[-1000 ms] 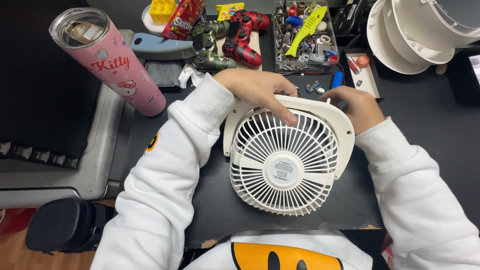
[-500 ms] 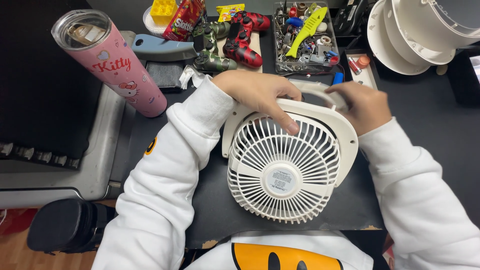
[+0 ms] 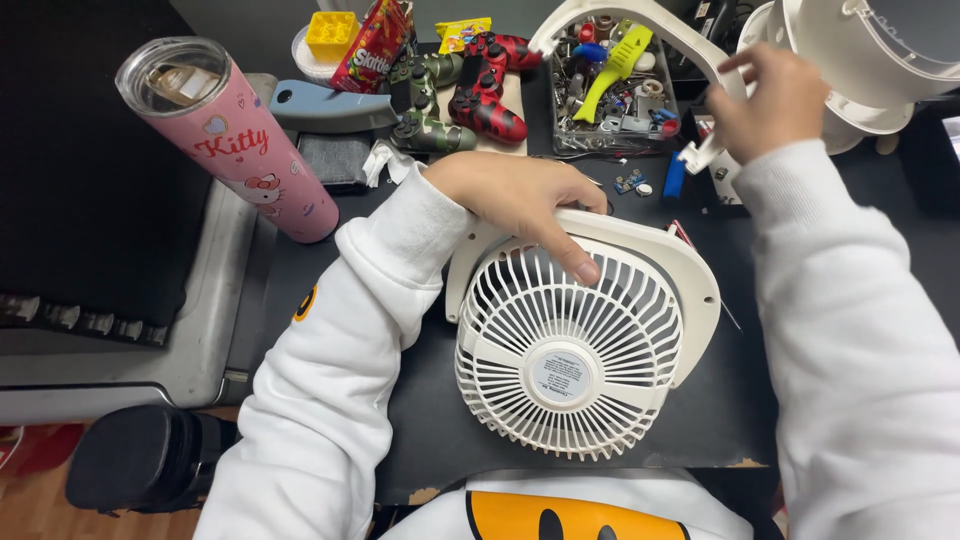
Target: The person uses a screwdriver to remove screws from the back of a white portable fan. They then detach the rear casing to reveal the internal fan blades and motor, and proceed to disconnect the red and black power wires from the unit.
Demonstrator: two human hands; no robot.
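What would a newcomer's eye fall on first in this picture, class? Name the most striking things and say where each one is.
First the round white fan lying grille-up on the black mat at the centre, with the left hand resting on its upper edge. Next the right hand at upper right, lifting a curved white plastic frame above a cluttered parts tray. At upper left, a tall pink tumbler leans.

Bright, even overhead light; sharp focus, slight wide-angle bending at edges

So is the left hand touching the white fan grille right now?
Touching. The head view shows the left hand resting on the fan, fingertips pressed on the grille's top edge with no gap.
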